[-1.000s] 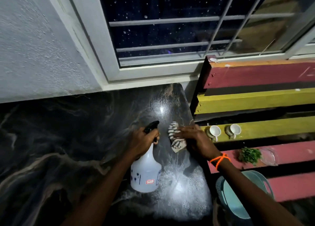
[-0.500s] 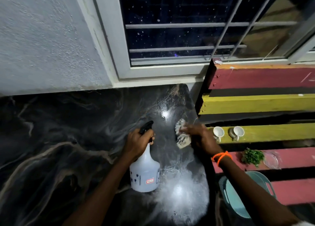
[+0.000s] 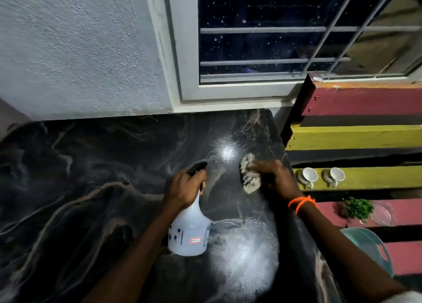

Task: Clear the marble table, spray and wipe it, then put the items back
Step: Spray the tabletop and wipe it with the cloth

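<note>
Since a second ago the right hand (image 3: 277, 179) has pushed the cloth (image 3: 249, 173) farther from the person, toward the window (image 3: 296, 33), and the bottle (image 3: 189, 229) stays at its place. Dark marble table (image 3: 80, 188) fills most of the view; it is bare except for the bottle and the cloth, with a wet white patch of spray (image 3: 246, 254) near the right edge. At the right stands a bench (image 3: 365, 101) of pink and yellow slats, just beside the table. On a yellow slat lie two white cups (image 3: 319, 176) on their sides, and on a pink slat below them a small green plant (image 3: 356, 208) with a clear dish (image 3: 381, 213) beside it. A teal basket (image 3: 370, 243) is partly hidden under the right forearm. The left hand (image 3: 185, 188) is closed around the neck of the bottle, which stands upright on the marble. The right hand presses flat on the striped cloth, fingers bent over it, and covers its right part. An orange band (image 3: 301, 203) is on the right wrist
</note>
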